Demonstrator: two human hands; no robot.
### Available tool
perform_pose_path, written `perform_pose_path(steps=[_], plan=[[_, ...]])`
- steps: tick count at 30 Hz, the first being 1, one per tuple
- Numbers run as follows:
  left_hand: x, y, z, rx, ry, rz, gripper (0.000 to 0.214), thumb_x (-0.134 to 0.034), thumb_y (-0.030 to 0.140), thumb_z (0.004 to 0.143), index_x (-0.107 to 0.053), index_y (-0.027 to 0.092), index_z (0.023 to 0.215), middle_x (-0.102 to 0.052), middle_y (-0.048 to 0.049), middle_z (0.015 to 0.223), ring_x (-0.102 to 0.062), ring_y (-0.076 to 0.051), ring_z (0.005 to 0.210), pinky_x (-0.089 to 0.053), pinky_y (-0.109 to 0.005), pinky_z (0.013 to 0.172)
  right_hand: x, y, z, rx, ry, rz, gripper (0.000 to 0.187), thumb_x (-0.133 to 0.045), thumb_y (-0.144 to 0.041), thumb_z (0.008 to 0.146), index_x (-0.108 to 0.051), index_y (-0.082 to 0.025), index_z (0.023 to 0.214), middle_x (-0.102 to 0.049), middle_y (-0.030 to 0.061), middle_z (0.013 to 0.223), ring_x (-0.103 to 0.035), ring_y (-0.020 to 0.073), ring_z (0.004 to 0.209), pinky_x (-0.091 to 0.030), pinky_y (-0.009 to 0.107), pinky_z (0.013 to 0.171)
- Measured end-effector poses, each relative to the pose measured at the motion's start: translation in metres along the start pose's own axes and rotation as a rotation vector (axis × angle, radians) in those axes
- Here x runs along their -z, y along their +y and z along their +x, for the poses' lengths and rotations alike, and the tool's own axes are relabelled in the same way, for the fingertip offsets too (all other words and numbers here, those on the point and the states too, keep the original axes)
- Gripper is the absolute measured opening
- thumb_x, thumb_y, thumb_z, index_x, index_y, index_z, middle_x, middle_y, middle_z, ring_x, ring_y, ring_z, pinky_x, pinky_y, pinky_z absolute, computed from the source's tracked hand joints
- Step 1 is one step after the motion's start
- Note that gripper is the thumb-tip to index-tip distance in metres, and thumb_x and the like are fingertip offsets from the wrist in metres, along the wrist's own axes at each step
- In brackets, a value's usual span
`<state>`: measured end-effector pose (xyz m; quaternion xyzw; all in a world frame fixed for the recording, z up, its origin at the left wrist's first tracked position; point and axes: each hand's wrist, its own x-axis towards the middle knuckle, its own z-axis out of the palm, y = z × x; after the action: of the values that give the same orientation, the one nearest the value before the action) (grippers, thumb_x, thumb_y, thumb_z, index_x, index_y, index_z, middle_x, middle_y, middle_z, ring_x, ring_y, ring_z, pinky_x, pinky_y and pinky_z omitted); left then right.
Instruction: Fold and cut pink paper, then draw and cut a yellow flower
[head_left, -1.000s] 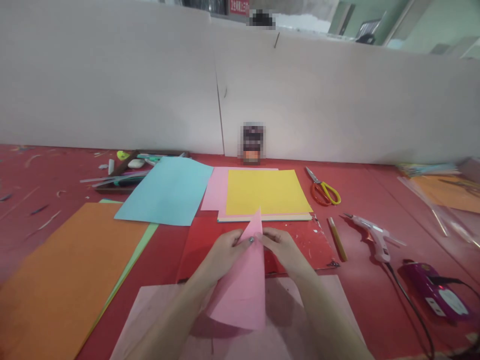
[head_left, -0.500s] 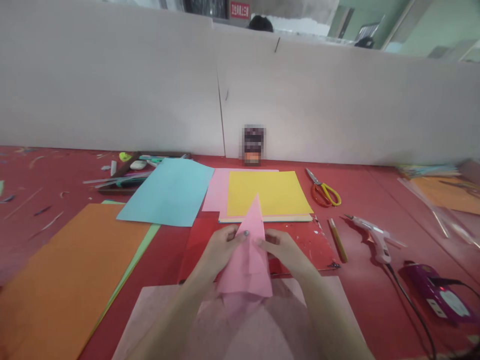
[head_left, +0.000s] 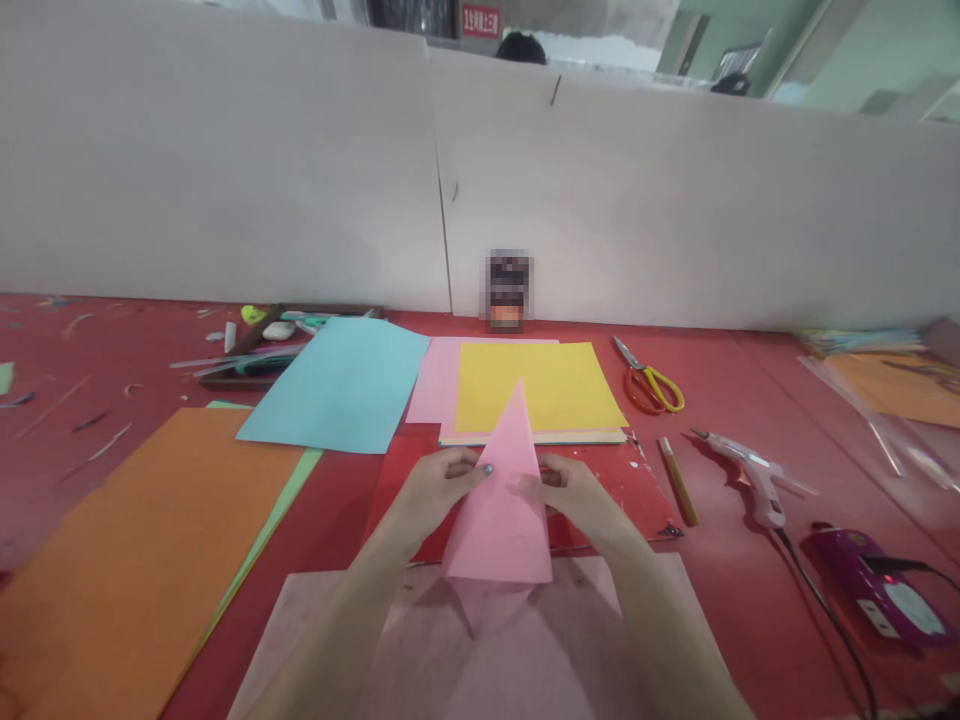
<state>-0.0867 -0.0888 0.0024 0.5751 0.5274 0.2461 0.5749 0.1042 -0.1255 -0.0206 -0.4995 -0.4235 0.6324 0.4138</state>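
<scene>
A folded sheet of pink paper (head_left: 501,530), narrowing to a point at the top, is held up between my two hands. My left hand (head_left: 442,485) pinches its left edge, with the thumb on the front and the curled fingers at the side. On the opposite edge, my right hand (head_left: 566,490) grips the paper with its thumb on the face. Below the folded piece lies a large pale pink sheet (head_left: 315,640). Behind it, a red board (head_left: 600,490) carries a yellow sheet (head_left: 555,385) on several other papers.
Orange paper (head_left: 135,530) and a blue sheet (head_left: 337,385) lie left, near a tray (head_left: 240,378) of small items. On the right are scissors (head_left: 649,380), a yellowish pen-like stick (head_left: 679,482), a glue gun (head_left: 750,475) and a purple power strip (head_left: 881,585). A white partition (head_left: 637,200) stands behind.
The pink paper has turned slightly and moved a little right. Its front now looks smooth, where a crease or flap showed before. Both hands keep their hold.
</scene>
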Motion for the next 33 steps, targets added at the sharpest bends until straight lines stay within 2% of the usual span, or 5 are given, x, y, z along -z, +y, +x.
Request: perform_pose_path(steps=[4, 8, 11, 19, 33], plan=[[0.000, -0.001, 0.002, 0.033, -0.031, -0.047, 0.028, -0.059, 0.043, 0.071, -0.062, 0.018, 0.083, -0.065, -0.0033, 0.082, -0.058, -0.017, 0.073, -0.042, -0.026, 0.064, 0.003, -0.002, -0.001, -0.007, -0.013, -0.010, 0.034, -0.071, -0.041, 0.065, -0.069, -0.015, 0.087, -0.071, 0.0070, 0.085, -0.065, 0.0234, 0.079, -0.049, 0.037, 0.074], [0.003, -0.001, 0.001, 0.039, -0.099, 0.051, 0.029, -0.062, 0.043, 0.068, -0.050, 0.017, 0.061, -0.052, 0.0028, 0.062, -0.050, -0.013, 0.060, -0.033, -0.023, 0.053, 0.007, -0.004, 0.000, -0.054, 0.019, 0.008, 0.036, -0.073, -0.041, 0.062, -0.069, -0.016, 0.088, -0.071, 0.0061, 0.083, -0.065, 0.0231, 0.079, -0.049, 0.035, 0.073], [0.003, 0.000, 0.000, 0.034, -0.087, 0.075, 0.033, -0.062, 0.042, 0.067, -0.041, 0.018, 0.057, -0.046, 0.0048, 0.059, -0.046, -0.012, 0.057, -0.029, -0.022, 0.051, 0.009, -0.004, 0.000, -0.068, 0.005, 0.014, 0.039, -0.073, -0.040, 0.063, -0.069, -0.016, 0.093, -0.071, 0.0055, 0.082, -0.065, 0.0220, 0.078, -0.049, 0.033, 0.071], [0.003, -0.005, 0.003, 0.013, -0.081, 0.055, 0.027, -0.061, 0.042, 0.069, -0.051, 0.018, 0.064, -0.057, 0.0003, 0.068, -0.055, -0.016, 0.066, -0.037, -0.023, 0.056, 0.011, -0.004, 0.000, -0.092, -0.004, -0.040, 0.041, -0.069, -0.042, 0.068, -0.067, -0.017, 0.101, -0.070, 0.0061, 0.086, -0.064, 0.0218, 0.080, -0.051, 0.034, 0.070], [0.001, -0.004, 0.003, -0.025, -0.065, 0.047, 0.023, -0.063, 0.039, 0.069, -0.057, 0.017, 0.069, -0.065, -0.0020, 0.076, -0.061, -0.018, 0.070, -0.042, -0.024, 0.058, 0.012, 0.001, 0.003, -0.067, 0.011, -0.064, 0.043, -0.067, -0.050, 0.064, -0.071, -0.019, 0.093, -0.070, 0.0033, 0.081, -0.063, 0.0221, 0.080, -0.050, 0.035, 0.071]])
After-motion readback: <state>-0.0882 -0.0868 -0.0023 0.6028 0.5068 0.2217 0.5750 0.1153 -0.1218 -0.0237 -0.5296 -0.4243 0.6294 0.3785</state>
